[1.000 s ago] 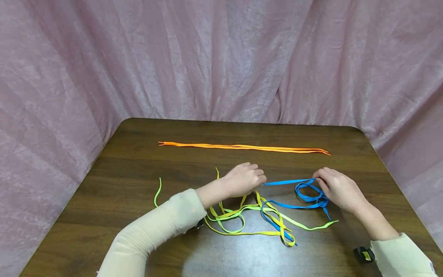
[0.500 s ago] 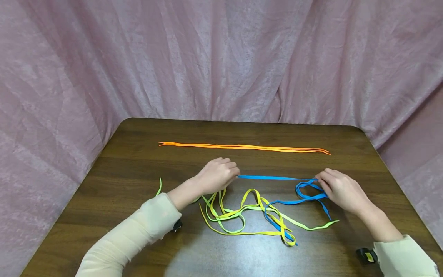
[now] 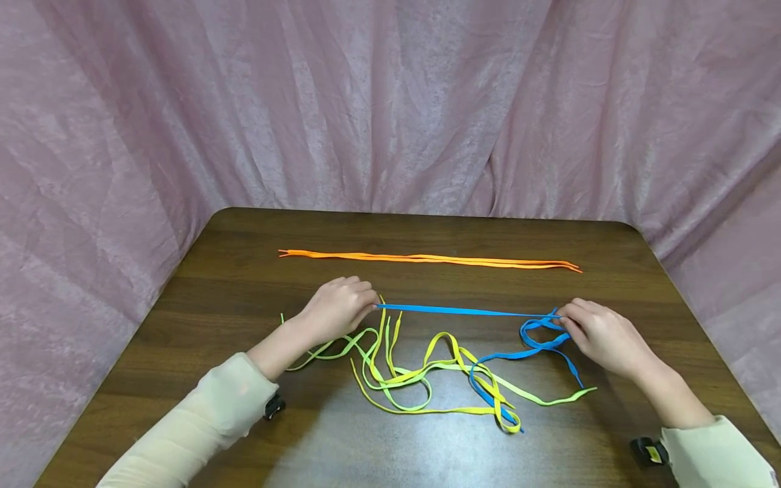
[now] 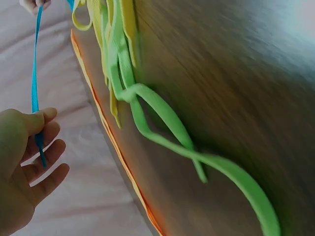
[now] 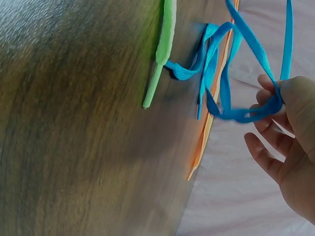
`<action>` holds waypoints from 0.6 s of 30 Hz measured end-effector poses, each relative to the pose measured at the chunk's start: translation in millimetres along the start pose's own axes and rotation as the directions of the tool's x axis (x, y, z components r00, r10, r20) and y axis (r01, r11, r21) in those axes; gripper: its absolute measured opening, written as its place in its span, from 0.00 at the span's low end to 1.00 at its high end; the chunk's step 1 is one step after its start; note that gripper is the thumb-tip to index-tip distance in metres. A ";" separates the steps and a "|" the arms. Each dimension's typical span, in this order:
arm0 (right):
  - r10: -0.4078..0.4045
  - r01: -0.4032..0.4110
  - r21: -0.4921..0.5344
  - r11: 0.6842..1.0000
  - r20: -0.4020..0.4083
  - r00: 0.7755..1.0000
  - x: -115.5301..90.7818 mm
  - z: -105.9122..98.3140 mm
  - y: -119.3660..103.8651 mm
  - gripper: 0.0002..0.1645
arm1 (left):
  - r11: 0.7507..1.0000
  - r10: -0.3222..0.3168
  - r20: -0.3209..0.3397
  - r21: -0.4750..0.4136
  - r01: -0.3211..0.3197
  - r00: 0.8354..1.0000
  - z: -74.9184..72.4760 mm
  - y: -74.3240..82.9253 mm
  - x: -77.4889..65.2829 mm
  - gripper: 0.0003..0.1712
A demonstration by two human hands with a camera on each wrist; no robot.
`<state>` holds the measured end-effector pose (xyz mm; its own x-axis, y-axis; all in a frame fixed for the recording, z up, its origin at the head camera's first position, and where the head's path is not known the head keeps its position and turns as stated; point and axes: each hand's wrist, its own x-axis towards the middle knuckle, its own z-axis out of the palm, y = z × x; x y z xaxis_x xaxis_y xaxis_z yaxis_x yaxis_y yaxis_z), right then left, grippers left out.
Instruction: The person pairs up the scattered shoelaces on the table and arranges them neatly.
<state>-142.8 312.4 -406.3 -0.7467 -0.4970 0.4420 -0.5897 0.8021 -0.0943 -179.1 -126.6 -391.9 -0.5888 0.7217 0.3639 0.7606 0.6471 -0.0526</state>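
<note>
Right now, the left hand (image 3: 338, 308) is pinching one end of a blue shoelace (image 3: 451, 310) while the right hand (image 3: 604, 335) is pinching it toward the right edge of the bench (image 3: 232, 271). The taut stretch is running roughly parallel to the far edge, which orange shoelaces (image 3: 390, 257) are lining. Nearer, yellow shoelaces (image 3: 457, 411) and green shoelaces (image 4: 241, 181) are lying tangled.

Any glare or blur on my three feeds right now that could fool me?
Head view: a pale glare patch on the near part of the table, soft shadows beside both forearms; left wrist: strong glare in the top right corner, wood grain smeared; right wrist: milder sheen at top left, the blue lace blurred along its low loop near the right hand.
</note>
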 end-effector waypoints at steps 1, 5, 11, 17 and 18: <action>0.001 -0.001 0.000 1.000 0.002 1.000 0.0 -0.4 -0.4 0.12 | 1.000 -0.008 -0.003 0.000 0.008 1.000 -1.1 -2.6 -2.9 0.02; -0.007 0.007 -0.002 1.000 0.005 1.000 0.0 -1.4 -1.1 0.11 | 0.999 -0.034 -0.027 -0.002 0.034 0.999 -5.7 -13.0 -14.2 0.02; -0.032 0.032 -0.018 0.999 -0.006 0.999 -0.9 -3.2 0.9 0.10 | 0.996 -0.089 -0.046 0.012 0.089 0.995 -13.9 -29.2 -30.7 0.02; -0.030 0.030 -0.024 0.999 -0.010 0.999 -2.8 -7.0 4.2 0.11 | 0.988 -0.153 -0.041 -0.001 0.153 0.987 -23.5 -44.0 -44.5 0.02; -0.029 0.028 -0.024 0.999 -0.012 1.000 -3.2 -7.7 4.7 0.11 | 0.986 -0.168 -0.037 -0.003 0.168 0.985 -24.4 -46.3 -46.7 0.02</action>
<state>-140.9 320.4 -401.3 -0.7258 -0.5156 0.4554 -0.6029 0.7956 -0.0599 -180.2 -196.2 -383.7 -0.6977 0.5932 0.4017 0.6519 0.7582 0.0124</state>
